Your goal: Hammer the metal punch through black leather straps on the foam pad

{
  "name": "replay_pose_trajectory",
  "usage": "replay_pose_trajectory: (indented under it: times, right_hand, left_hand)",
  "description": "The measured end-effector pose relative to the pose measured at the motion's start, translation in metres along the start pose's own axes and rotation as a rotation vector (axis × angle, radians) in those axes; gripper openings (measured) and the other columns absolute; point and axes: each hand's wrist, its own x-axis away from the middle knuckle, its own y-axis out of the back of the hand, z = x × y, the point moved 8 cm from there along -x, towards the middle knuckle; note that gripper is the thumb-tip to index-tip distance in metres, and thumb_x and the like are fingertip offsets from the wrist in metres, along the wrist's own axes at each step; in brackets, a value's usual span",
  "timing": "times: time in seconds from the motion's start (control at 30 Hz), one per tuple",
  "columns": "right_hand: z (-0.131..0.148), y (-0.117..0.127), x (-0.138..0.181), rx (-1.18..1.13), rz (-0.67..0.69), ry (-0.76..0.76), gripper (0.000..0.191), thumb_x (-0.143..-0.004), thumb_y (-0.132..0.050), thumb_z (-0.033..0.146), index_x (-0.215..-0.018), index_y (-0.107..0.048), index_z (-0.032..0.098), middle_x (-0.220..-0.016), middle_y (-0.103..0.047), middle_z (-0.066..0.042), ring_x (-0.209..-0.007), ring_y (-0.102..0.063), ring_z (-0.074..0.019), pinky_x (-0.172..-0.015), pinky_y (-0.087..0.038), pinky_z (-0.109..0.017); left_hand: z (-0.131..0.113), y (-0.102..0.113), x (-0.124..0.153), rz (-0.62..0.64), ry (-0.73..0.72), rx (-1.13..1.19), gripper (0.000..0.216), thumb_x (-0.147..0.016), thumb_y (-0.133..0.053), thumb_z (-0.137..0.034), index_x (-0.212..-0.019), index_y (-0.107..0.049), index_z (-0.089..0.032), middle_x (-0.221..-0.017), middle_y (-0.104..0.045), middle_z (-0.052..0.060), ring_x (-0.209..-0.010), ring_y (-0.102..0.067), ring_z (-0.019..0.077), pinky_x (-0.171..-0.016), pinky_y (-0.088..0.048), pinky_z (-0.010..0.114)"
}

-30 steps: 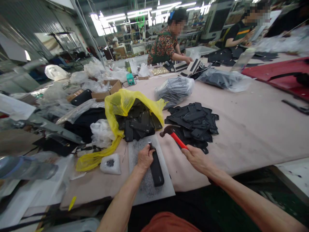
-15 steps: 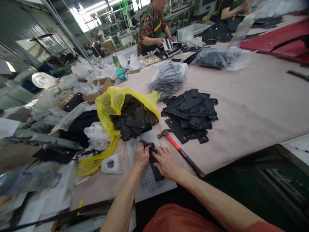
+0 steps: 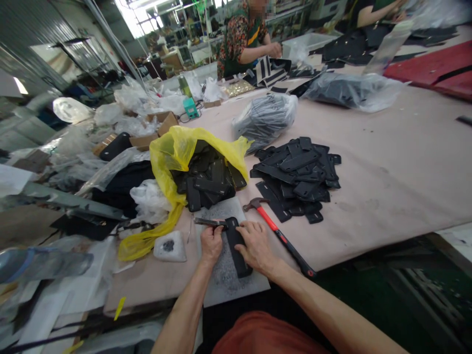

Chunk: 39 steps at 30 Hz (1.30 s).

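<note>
My left hand [image 3: 212, 243] is closed on a slim metal punch [image 3: 207, 222], which lies nearly level and points left, its right end by the top of a black strip [image 3: 238, 253]. That strip rests lengthwise on a marked white board [image 3: 221, 290], with small slots showing near its far end. My right hand [image 3: 256, 246] lies along the strip's right edge, thumb on top and the other fingers bent beside it, holding it down. To the right, a claw hammer [image 3: 271, 223] with a red and black handle lies on the table.
Beyond the board, a yellow bag [image 3: 162, 157] holds several black strips. A pile of similar strips [image 3: 295, 172] is heaped beyond the hammer. A white block [image 3: 169, 247] sits left of the board. Across the table [image 3: 387, 182], a co-worker [image 3: 239, 44] handles striped pieces.
My left hand has swung the punch leftward off the strip's far end, so its slots now show. My right hand stays on the strip. The view has shifted slightly.
</note>
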Motion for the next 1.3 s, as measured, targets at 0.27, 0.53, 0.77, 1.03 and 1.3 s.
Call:
replay_pose_trajectory:
  times: [0.27, 0.53, 0.77, 1.03, 1.3]
  right_hand:
    - [0.027, -0.015, 0.031, 0.065, 0.251, 0.282, 0.097, -0.068, -0.074, 0.057, -0.146, -0.035, 0.014, -0.154, -0.029, -0.019, -0.142, -0.018, -0.0395, -0.112, -0.016, -0.064]
    - [0.006, -0.033, -0.011, 0.171, 0.202, 0.335, 0.087, -0.085, -0.053, 0.063, -0.15, -0.026, 0.011, -0.156, -0.024, -0.02, -0.145, -0.016, -0.0354, -0.114, -0.013, -0.062]
    - [0.005, -0.022, -0.043, 0.117, 0.146, 0.325, 0.092, -0.077, -0.061, 0.066, -0.146, -0.035, 0.012, -0.153, -0.03, -0.021, -0.143, -0.022, -0.0355, -0.113, -0.014, -0.061]
    - [-0.015, -0.031, -0.005, -0.101, -0.021, 0.086, 0.048, -0.09, -0.05, 0.029, -0.137, -0.046, 0.02, -0.15, -0.039, -0.012, -0.142, -0.027, -0.0263, -0.114, -0.02, -0.055]
    - [-0.032, -0.025, -0.005, -0.205, -0.2, -0.048, 0.046, -0.082, -0.062, 0.034, -0.124, -0.055, 0.018, -0.147, -0.04, -0.016, -0.136, -0.034, -0.0309, -0.109, -0.031, -0.05]
  left_hand:
    - [0.011, 0.008, 0.003, -0.079, 0.073, 0.056, 0.022, -0.088, -0.053, -0.032, -0.093, -0.07, -0.018, -0.092, -0.074, 0.006, -0.088, -0.068, 0.0211, -0.082, -0.054, 0.034]
    - [0.031, 0.014, 0.007, -0.18, 0.127, 0.112, 0.026, -0.087, -0.056, -0.037, -0.095, -0.069, -0.017, -0.092, -0.073, 0.008, -0.087, -0.068, 0.0219, -0.08, -0.054, 0.034]
    - [0.02, 0.008, 0.007, -0.08, 0.038, 0.091, 0.02, -0.084, -0.057, -0.03, -0.091, -0.071, -0.017, -0.089, -0.074, 0.006, -0.085, -0.069, 0.0221, -0.079, -0.055, 0.034]
    - [0.0, -0.003, -0.001, 0.044, -0.039, 0.119, 0.02, -0.086, -0.055, -0.026, -0.094, -0.071, -0.019, -0.095, -0.074, 0.006, -0.092, -0.068, 0.0207, -0.087, -0.054, 0.034]
    - [-0.006, -0.018, 0.003, 0.112, -0.07, 0.081, 0.019, -0.085, -0.055, -0.025, -0.096, -0.07, -0.019, -0.098, -0.074, 0.006, -0.096, -0.068, 0.0209, -0.09, -0.054, 0.036]
